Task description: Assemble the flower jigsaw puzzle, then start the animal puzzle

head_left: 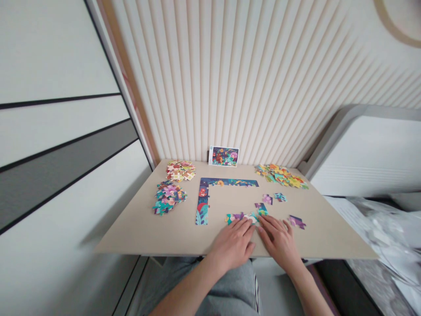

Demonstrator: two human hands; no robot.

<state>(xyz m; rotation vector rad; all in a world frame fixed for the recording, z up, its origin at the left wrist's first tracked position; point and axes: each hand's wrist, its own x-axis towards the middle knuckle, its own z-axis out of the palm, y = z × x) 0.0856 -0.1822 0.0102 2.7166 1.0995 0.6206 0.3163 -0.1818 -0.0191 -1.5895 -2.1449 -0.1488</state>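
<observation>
A joined strip of colourful puzzle pieces (234,217) lies near the front of the table, its lower edge partly covered by my fingers. My left hand (235,241) rests on the strip with its fingers stretched out flat. Beside it, my right hand (278,239) lies with fingers extended on the strip's right end, where a corner section (261,208) rises. Farther back is an L-shaped puzzle border (203,202) of dark blue, red and teal pieces. Loose near my right hand are a purple piece (297,221), a pink-purple piece (267,199) and a blue piece (280,197).
Puzzle piles sit at the back left (180,170), the left (168,197) and the back right (281,175). A reference picture card (224,156) leans against the ribbed wall (210,79). Clear plastic wrapping (381,224) lies right of the table (148,237).
</observation>
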